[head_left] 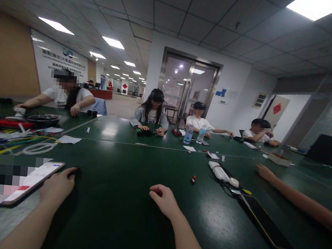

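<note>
My left hand [57,186] rests on the green table [111,212], its fingers curled over a small dark object [74,170] whose nature I cannot make out. A phone [34,181] with a lit screen lies just to its left. My right hand [162,198] lies on the table near the middle as a loose fist, and nothing shows in it. A tiny red and black piece [193,179] sits a little beyond it to the right.
Another person's forearm [298,202] reaches in from the right. A dark tablet [264,222] and a white power strip [219,171] lie between us. Coloured cables [10,144] pile up at the left. Two water bottles [188,134] and several seated people are across the table.
</note>
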{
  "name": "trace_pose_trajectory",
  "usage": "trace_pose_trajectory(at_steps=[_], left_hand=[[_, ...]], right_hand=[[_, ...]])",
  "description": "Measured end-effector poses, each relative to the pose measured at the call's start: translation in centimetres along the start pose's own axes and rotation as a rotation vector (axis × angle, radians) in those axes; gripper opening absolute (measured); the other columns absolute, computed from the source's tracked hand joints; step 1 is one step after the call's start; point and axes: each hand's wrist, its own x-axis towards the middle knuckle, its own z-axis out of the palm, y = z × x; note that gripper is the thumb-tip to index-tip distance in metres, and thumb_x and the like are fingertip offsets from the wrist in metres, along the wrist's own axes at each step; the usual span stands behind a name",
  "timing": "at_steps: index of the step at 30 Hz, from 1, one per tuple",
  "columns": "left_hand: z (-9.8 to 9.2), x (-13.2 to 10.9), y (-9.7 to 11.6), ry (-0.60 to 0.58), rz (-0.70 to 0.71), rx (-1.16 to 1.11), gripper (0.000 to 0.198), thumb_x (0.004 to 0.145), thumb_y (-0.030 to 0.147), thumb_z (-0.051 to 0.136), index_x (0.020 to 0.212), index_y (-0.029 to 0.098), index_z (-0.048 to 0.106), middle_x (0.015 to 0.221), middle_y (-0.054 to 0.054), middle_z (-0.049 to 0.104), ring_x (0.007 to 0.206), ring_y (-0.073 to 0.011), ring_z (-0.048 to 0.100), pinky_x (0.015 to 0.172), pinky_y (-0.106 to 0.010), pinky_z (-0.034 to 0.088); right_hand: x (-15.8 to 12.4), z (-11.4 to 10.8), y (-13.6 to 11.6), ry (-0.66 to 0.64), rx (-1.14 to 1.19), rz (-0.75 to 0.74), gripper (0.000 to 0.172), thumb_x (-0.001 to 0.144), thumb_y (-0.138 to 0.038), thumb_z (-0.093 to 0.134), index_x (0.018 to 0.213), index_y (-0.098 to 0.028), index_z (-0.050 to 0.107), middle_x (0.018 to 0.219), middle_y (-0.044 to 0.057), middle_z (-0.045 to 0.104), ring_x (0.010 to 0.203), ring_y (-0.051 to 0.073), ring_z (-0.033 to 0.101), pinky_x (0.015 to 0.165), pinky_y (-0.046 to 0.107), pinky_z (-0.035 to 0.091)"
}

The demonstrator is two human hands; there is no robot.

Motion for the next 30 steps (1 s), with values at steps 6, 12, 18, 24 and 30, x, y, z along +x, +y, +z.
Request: trace_pose_trajectory(at_steps=[6,12,18,24,30], left_hand=[[-0.55,-0.30,0.48,-0.040,-0.049,0.043,0.045,0.081,0.035,0.029,0.118,0.020,0.048,0.112,-0.017,0.055,0.099,-0.0339,0.054,0.074,-0.039,0.045],[-0.42,-0.33,0.39,-0.042,-0.034,0.048,0.046,0.082,0.035,0.027,0.122,0.020,0.043,0.115,-0.016,0.053,0.103,-0.0331,0.052,0.076,-0.040,0.044],[-0.26,-0.21,0.19,-0.044,-0.008,0.044,0.045,0.081,0.034,0.027,0.119,0.021,0.048,0.113,-0.017,0.055,0.101,-0.0323,0.053,0.076,-0.039,0.044],[-0.38,-0.32,0.37,-0.044,-0.019,0.044,0.043,0.081,0.033,0.028,0.117,0.019,0.048,0.112,-0.017,0.055,0.102,-0.0325,0.053,0.077,-0.038,0.043],[-0.66,-0.51,0.56,-0.051,-0.034,0.046,0.043,0.082,0.033,0.027,0.118,0.020,0.047,0.114,-0.018,0.053,0.100,-0.0330,0.054,0.074,-0.038,0.044]], right_hand=[[0.10,0.05,0.08,-0.012,0.001,-0.003,0.026,0.076,-0.034,0.051,0.100,-0.025,0.058,0.101,0.000,0.058,0.093,0.017,0.054,0.078,0.029,0.043],[0.15,0.02,0.00,-0.002,-0.024,0.006,0.027,0.076,-0.034,0.052,0.100,-0.024,0.058,0.099,0.001,0.059,0.092,0.017,0.054,0.077,0.029,0.043],[0.23,0.05,0.04,0.000,-0.014,-0.016,0.027,0.075,-0.035,0.052,0.098,-0.023,0.059,0.097,0.001,0.059,0.090,0.017,0.055,0.076,0.029,0.042],[0.39,0.20,0.20,-0.003,-0.014,-0.038,0.027,0.076,-0.035,0.052,0.098,-0.023,0.059,0.096,0.001,0.060,0.089,0.016,0.055,0.076,0.029,0.042],[0.24,0.10,0.19,0.000,-0.004,-0.019,0.025,0.076,-0.035,0.052,0.098,-0.025,0.059,0.097,0.000,0.059,0.090,0.017,0.055,0.075,0.029,0.043]])
